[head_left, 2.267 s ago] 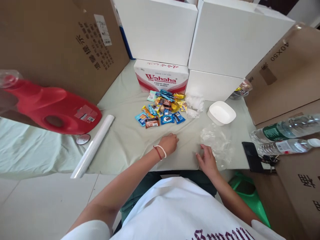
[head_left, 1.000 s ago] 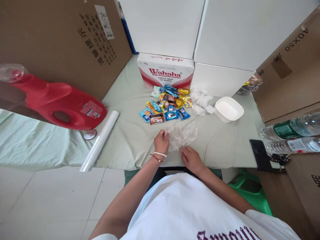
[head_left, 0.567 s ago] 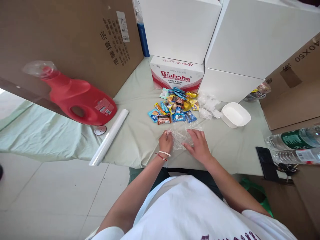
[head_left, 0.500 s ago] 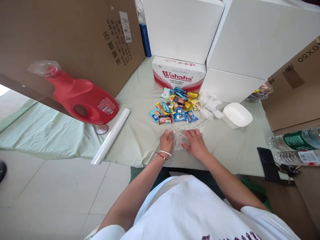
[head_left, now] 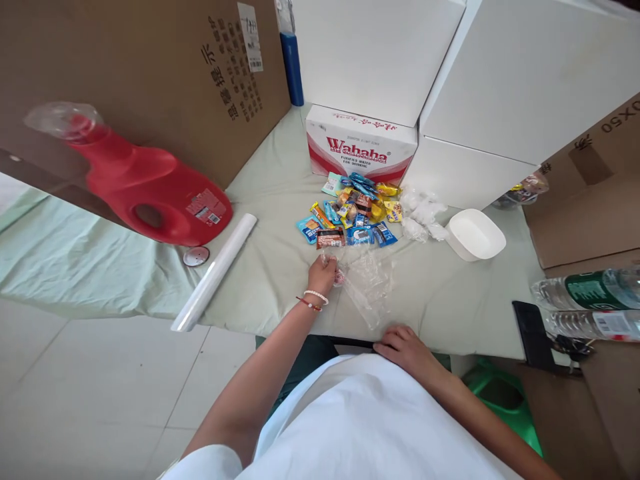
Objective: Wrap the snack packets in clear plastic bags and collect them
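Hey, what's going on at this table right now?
A person sits at a table covered with a green cloth. Their left hand pinches one end of a clear plastic bag that lies stretched out on the cloth. Their right hand is at the near edge, by the bag's other end; whether it grips the bag is hard to tell. A pile of wrapped snacks lies just beyond the bag, with a white bowl off to the right.

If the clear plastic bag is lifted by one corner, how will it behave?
The clear plastic bag is crumpled and see-through, so probably very light and floppy; it would likely sag from the left hand. Its glossy film may slip.
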Available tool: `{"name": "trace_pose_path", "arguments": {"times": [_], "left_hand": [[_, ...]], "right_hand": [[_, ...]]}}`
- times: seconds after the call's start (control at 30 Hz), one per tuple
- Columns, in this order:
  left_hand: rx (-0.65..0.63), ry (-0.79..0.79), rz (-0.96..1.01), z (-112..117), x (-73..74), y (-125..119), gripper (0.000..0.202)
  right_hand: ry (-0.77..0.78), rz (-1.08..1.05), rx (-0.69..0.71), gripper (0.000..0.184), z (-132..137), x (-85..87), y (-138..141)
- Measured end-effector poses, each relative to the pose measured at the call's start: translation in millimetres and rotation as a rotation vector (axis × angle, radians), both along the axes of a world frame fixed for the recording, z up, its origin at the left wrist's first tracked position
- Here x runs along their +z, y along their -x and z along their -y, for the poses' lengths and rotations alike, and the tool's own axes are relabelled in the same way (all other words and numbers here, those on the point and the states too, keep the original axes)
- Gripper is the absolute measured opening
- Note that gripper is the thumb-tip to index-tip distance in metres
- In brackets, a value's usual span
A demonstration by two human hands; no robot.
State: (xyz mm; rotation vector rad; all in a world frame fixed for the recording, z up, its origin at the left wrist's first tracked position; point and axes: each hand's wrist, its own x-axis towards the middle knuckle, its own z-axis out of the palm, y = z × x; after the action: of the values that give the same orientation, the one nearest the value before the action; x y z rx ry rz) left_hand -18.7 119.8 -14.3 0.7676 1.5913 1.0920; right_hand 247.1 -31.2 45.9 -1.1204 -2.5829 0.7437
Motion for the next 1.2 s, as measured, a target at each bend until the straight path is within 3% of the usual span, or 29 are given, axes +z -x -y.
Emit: {"name": "trace_pose_path", "arguments": {"times": [0.07, 0.13, 0.2, 0.27, 0.37, 0.47, 0.53, 0.6, 0.67, 0.73, 0.77, 0.87, 0.93, 1.0, 1.07, 1.2], "left_hand": [[-0.008, -0.004, 0.011, 1.3, 0.6, 5.1, 0.027], [-0.013, -0.021, 0.002, 4.2, 2.4, 10.5, 0.044], [-0.032, -0.028, -0.010, 7.6, 5.3, 13.9, 0.055], [-0.078, -0.019, -0.004, 10.1, 9.0, 14.6, 0.052], [-0.181, 0.003, 0.034, 11.0, 15.8, 14.7, 0.036], [-0.250, 0.017, 0.040, 10.3, 23.6, 22.1, 0.035], [-0.243, 0.015, 0.010, 11.9, 30.1, 30.6, 0.047], [-0.152, -0.031, -0.164, 17.9, 38.7, 36.7, 0.063], [0.009, -0.147, -0.468, 28.9, 50.1, 35.1, 0.071], [0.121, -0.301, -0.732, 42.8, 62.9, 24.6, 0.061], [0.101, -0.368, -0.792, 49.6, 68.7, 17.1, 0.049], [-0.212, -0.425, -0.876, 63.3, 76.0, -4.5, 0.024], [-0.395, -0.344, -0.934, 66.5, 68.8, -10.8, 0.027], [-0.518, -0.298, -0.982, 69.0, 53.8, -8.5, 0.037], [-0.660, -0.352, -1.010, 73.9, 36.6, -0.3, 0.051], [-0.869, -0.480, -1.063, 86.0, 14.1, 31.0, 0.066]], "right_hand": [[0.191, 0.037, 0.051, 0.028, -0.2, 22.3, -6.1], [0.290, 0.011, 0.026, 0.031, -11.5, 51.4, -12.1], [0.237, -0.081, -0.061, 0.034, -31.8, 76.0, -14.8], [0.077, -0.126, -0.188, 0.034, -57.1, 86.7, -11.3], [-0.076, 0.125, -0.293, 0.031, -90.2, 73.3, 5.8], [0.001, 0.457, -0.216, 0.030, -98.8, 45.2, 30.5], [0.050, 0.504, -0.128, 0.036, -88.5, 30.5, 47.4], [0.072, 0.476, -0.045, 0.047, -70.8, 21.8, 63.8], [0.087, 0.467, 0.013, 0.057, -53.2, 18.0, 79.7], [0.103, 0.478, 0.031, 0.063, -41.5, 18.3, 93.7], [0.114, 0.479, 0.032, 0.063, -38.7, 20.0, 99.0], [0.161, 0.419, 0.051, 0.049, -41.6, 31.2, 105.2], [0.166, 0.364, 0.003, 0.034, -50.4, 39.7, 101.1], [0.082, 0.314, -0.137, 0.035, -61.0, 42.2, 93.4], [-0.069, 0.267, -0.226, 0.042, -69.9, 33.8, 84.8], [-0.207, 0.279, -0.152, 0.059, -76.7, -7.1, 65.8]]}}
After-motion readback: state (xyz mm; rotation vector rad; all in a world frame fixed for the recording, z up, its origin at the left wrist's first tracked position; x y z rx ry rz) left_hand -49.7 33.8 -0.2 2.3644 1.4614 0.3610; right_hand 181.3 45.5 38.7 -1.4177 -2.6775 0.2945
